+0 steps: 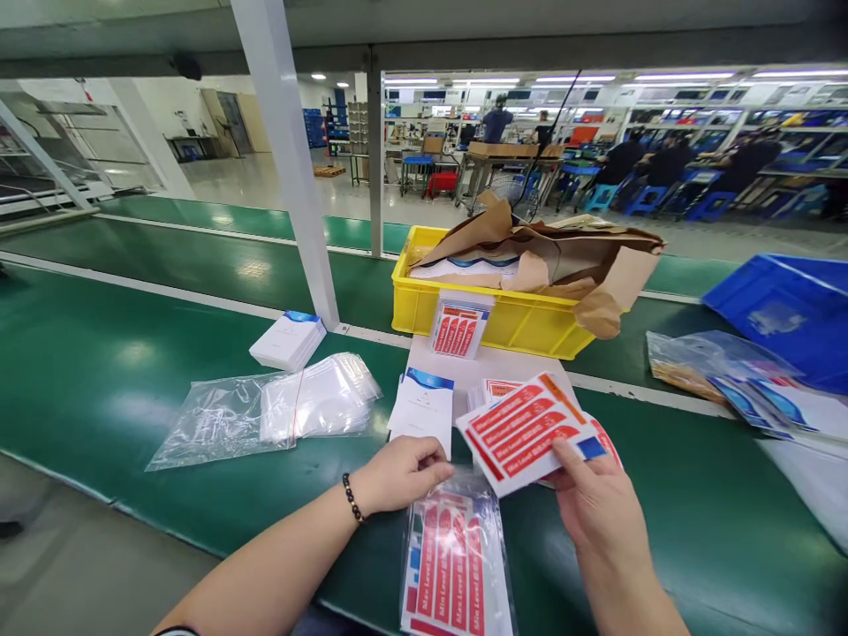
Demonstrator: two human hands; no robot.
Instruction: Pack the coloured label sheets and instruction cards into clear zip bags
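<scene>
My left hand [404, 474], with a beaded bracelet on its wrist, is closed at the top edge of a clear plastic bag [457, 565]. Red-and-white "Max Level / Min Level" label sheets show through that bag. In my right hand [600, 503] is a sheet of red labels [530, 433], tilted, with a blue patch by my thumb; more sheets seem to sit behind it. Beyond my left hand lie white booklets [424, 406] with blue tops. Partly hidden behind the held labels is another stack of label sheets [500, 389].
Left of my hands lie clear empty bags [318, 397] and a stack of white cards [288, 340]. A yellow crate [503, 318] with brown paper stands behind, a bagged label pack [458, 327] against its front. A blue bin [782, 309] and bagged booklets [768, 393] are right. A white post [284, 159] rises left.
</scene>
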